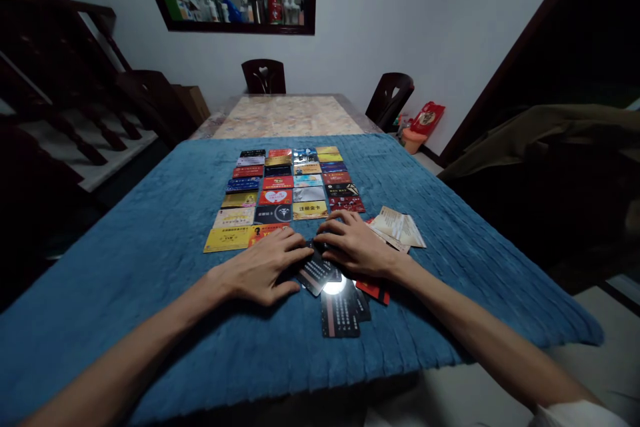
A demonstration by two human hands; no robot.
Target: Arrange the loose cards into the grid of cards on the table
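Note:
Palm down, my left hand [270, 265] lies partly over an orange card [260, 233] at the near end of a grid of cards, its fingers stretched out and its thumb apart. Its fingertips reach the edge of a black card [317, 273]. My right hand [357, 245] rests with spread, slightly bent fingers on the loose pile of black cards, covering part of it. Another black card [341, 313] with printed text lies nearer to me, under a bright glare. A red card [374, 289] sticks out below my right wrist. Pale cards [397, 227] overlap beyond that wrist.
Several colourful cards lie in columns, among them a gold card [310, 209] and a yellow card [227, 239]. A blue cloth [150, 233] covers the near part of the table [300, 113]. Chairs [390, 100] stand around it, and a red bag [427, 119] is by the wall.

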